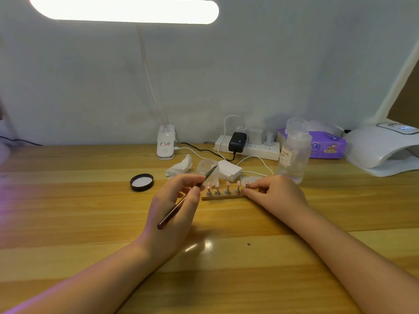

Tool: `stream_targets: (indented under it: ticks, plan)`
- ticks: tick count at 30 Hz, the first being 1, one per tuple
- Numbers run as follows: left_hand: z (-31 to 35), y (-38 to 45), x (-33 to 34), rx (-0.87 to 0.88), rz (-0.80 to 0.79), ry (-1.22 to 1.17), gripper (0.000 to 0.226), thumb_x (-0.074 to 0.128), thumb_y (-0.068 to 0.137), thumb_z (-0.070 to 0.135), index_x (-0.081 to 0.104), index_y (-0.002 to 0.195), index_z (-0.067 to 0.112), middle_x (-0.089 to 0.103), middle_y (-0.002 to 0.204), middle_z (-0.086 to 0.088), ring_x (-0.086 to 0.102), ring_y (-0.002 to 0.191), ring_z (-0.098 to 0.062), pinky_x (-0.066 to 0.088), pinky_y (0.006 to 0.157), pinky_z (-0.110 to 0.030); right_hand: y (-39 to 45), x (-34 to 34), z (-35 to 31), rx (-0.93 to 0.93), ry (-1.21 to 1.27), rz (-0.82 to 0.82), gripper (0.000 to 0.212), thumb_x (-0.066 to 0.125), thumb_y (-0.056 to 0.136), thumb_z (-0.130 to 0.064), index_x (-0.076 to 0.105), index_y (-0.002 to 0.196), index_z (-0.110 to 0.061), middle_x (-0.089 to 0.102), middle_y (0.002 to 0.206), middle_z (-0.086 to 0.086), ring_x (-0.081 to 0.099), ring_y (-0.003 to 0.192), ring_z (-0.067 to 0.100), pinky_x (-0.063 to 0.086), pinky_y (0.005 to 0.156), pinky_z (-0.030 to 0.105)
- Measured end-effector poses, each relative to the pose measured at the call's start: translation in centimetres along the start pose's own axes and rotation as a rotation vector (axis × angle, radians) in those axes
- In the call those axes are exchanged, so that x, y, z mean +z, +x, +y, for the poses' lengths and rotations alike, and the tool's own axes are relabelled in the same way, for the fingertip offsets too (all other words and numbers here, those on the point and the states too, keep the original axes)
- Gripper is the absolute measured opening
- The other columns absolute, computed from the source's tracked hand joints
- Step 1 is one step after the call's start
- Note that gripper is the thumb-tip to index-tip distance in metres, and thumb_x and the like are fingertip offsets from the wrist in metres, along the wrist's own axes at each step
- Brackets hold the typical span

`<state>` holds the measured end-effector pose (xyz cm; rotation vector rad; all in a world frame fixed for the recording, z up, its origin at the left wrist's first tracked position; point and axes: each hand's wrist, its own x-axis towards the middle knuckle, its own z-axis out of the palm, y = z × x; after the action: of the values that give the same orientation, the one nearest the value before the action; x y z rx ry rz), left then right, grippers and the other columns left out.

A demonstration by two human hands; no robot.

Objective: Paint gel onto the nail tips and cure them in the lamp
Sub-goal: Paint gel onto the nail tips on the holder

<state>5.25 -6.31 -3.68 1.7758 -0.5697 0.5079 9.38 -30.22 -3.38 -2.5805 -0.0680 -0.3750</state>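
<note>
Our left hand (175, 207) pinches the brush (186, 197) just left of the nail tips (227, 183). Our right hand (274, 192) pinches the right end of their wooden stand (223, 197) on the bench (90, 200).

A pale, plain wall (249, 71) rises behind a wooden table (68, 200) with a glossy plank-grain top that mirrors the light. A long glowing desk-lamp bar (124, 10) hangs overhead on a thin white neck, clipped at the table's back edge. A faint purple glow tints the left side.

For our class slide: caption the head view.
Left hand holds brush; right hand steadies nail-tip stand.
</note>
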Motion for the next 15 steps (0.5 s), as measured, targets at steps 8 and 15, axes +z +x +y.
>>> stream_targets:
  ticks: [8,15]
  plan:
    - [0.0,-0.04,-0.08,0.004,-0.016,0.012,0.027,0.048,0.089,0.04,0.064,0.11,0.035,0.068,0.102,0.012,0.062,0.102,-0.014,0.047,0.08,-0.015,-0.24,0.47,-0.37,-0.094,-0.035,0.068,0.018,0.065,0.087,-0.04,0.076,0.093,-0.028,0.069,0.084,-0.01,0.058,0.078,0.009,0.051,0.069,0.034]
    - [0.16,0.02,-0.22,0.025,-0.009,0.034,0.028,0.048,0.09,0.039,0.064,0.112,0.032,0.068,0.102,0.015,0.062,0.102,-0.012,0.044,0.08,-0.011,-0.57,0.17,-0.83,-0.14,-0.127,0.127,0.019,0.06,0.089,-0.034,0.075,0.092,-0.022,0.067,0.086,-0.006,0.058,0.081,0.013,0.052,0.069,0.037]
